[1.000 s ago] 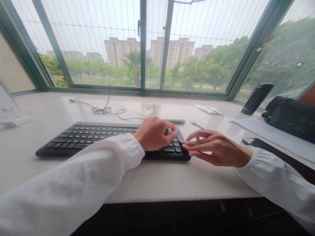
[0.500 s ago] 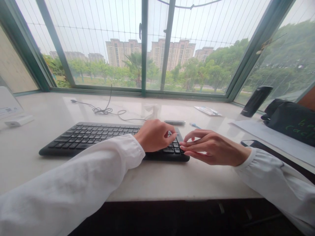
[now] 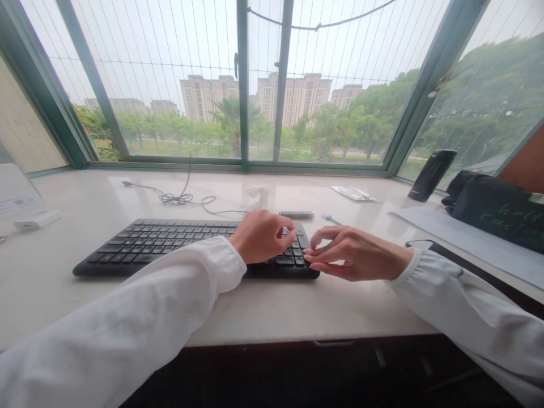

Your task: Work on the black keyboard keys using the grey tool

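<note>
My left hand (image 3: 260,238) sits curled over the right end of the black keyboard (image 3: 144,245), its fingers bent down toward the matte plastic keys, though I can't tell whether a key is pressed. My right hand (image 3: 356,255) is just beside it, fingers loosely bent and slightly parted, holding nothing. Its fingertips (image 3: 312,256) reach the keyboard's right end, close to my left hand. The keyboard lies flat on a glossy white stone sill (image 3: 272,311), and white cotton sleeves (image 3: 119,306) with gathered cuffs cover both my forearms.

Ahead of my hands lie a slim silver stick (image 3: 296,214) and a thin black cable (image 3: 178,198) in a loose tangle. Farther right are a flat clear packet (image 3: 352,193) and a small blue stick (image 3: 331,219). Beyond my right hand, a black smartphone (image 3: 420,245) sits by a sheet of white paper (image 3: 450,226), with a black cylindrical flask (image 3: 431,174) and a black fabric bag (image 3: 488,207) stitched in green lettering. Far left of my hands is a white rectangular power bank (image 3: 37,219).
</note>
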`<state>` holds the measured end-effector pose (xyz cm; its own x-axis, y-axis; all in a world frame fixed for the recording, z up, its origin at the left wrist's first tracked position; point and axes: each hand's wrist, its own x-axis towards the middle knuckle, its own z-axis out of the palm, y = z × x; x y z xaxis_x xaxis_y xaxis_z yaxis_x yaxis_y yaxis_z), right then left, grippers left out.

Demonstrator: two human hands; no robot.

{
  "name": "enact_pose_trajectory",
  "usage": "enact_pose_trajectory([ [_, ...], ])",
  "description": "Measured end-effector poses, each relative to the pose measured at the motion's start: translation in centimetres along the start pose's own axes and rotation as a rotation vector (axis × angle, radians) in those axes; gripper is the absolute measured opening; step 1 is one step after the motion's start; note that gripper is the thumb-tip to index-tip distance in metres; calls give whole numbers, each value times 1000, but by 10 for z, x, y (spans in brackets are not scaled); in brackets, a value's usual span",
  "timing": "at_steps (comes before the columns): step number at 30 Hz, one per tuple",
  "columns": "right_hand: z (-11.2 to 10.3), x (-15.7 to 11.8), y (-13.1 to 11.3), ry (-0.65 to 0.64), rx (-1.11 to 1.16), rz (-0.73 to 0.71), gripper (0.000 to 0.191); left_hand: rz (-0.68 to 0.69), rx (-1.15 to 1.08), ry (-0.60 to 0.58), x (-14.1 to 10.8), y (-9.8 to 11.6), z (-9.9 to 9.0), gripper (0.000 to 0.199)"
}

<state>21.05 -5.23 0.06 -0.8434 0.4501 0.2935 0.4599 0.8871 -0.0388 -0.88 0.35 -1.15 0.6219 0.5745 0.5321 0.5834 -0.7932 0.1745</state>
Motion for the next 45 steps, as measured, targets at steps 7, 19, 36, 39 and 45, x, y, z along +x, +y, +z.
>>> enact_pose_trajectory([
  [7,4,-16,7,379,-135,-7,24,-6,15,35,2,-4,-2,21],
  [19,7,-21,21,556,-409,246,14,2,75,56,5,-12,-11,24],
  [36,20,-20,19,286,-61,-13,20,-10,307,28,10,-34,-19,30],
  [39,20,-21,19,290,-68,-8,21,0,310,39,10,-34,-19,29],
  [45,21,-20,18,268,-49,43,20,1,315,19,10,-34,-19,29],
])
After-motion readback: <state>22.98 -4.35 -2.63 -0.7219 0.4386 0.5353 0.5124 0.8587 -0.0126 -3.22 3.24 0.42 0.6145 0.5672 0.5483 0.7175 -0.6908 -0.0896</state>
